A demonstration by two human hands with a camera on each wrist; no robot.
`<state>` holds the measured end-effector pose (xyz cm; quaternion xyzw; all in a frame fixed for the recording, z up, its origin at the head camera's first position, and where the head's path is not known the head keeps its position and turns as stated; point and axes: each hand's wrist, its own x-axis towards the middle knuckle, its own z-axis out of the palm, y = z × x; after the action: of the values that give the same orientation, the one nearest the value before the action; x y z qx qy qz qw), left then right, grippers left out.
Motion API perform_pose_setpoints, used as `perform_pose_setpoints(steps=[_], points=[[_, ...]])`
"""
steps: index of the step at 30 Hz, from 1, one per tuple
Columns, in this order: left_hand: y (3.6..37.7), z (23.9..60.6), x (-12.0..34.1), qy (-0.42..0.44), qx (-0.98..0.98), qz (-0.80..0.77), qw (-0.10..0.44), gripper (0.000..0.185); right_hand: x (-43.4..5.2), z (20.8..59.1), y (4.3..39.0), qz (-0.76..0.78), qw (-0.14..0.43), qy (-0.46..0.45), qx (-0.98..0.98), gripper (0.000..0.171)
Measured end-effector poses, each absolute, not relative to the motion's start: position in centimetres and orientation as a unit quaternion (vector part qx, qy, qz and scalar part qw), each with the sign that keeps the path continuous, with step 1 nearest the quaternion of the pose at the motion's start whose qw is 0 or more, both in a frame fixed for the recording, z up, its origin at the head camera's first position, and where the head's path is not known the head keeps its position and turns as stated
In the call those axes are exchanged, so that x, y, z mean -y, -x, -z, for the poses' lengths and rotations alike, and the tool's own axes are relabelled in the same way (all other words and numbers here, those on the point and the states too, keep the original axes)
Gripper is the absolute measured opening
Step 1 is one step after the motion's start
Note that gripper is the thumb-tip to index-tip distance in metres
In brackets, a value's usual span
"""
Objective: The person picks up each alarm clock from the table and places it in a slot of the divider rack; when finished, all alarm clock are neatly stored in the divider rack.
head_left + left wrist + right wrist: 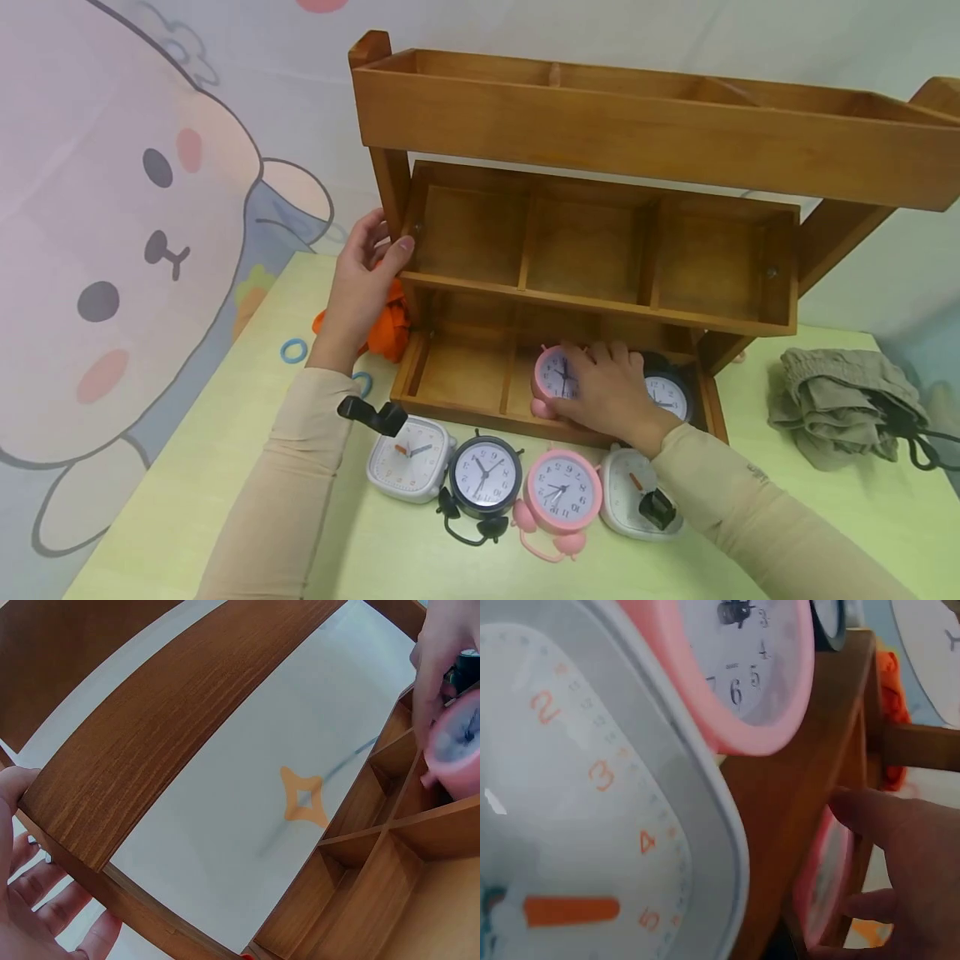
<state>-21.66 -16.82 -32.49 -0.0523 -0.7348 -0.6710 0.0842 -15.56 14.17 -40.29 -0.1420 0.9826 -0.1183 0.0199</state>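
The pink clock (557, 377) stands upright in the middle compartment of the bottom tier of the wooden shelf (600, 304), its face turned toward the person. It is already in the right hand (611, 390), whose fingers curl over its top and right side, so that hand is by far the nearer. A black clock (670, 393) sits in the compartment just to the right, close beside the right hand. The left hand (365, 279) is well apart to the left, its fingers wrapped around the shelf's left upright post and steadying it.

In front of the shelf, on the green table (187, 492), four more clocks lie in a row: a white square clock (408, 458), a black round clock (485, 477), a second pink clock (564, 492) and another white clock (637, 500) partly under the right forearm.
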Motion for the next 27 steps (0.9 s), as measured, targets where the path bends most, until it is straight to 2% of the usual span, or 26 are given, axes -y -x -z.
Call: perform_pose_setpoints(steps=[6,13,17,24,27], points=[[21.5,32.6,17.0,0.047,0.738,0.668,0.080,0.056,-16.3,38.5,13.9,0.164,0.015,0.148,-0.975,0.083],[21.5,32.5,17.2,0.050,0.735,0.671,0.084,0.055,-19.4,35.1,9.6,0.248,0.001,0.142,-0.958,0.078],[21.6,32.5,17.2,0.051,0.733,0.673,0.085,0.055,-21.0,34.3,7.3,0.277,-0.036,0.122,-0.952,0.076],[21.4,32.5,17.1,0.052,0.729,0.677,0.086,0.055,-23.6,35.5,3.5,0.342,-0.114,0.061,-0.931,0.081],[21.4,32.4,17.1,0.054,0.726,0.681,0.084,0.054,-24.3,36.9,2.2,0.375,-0.124,0.030,-0.918,0.083]])
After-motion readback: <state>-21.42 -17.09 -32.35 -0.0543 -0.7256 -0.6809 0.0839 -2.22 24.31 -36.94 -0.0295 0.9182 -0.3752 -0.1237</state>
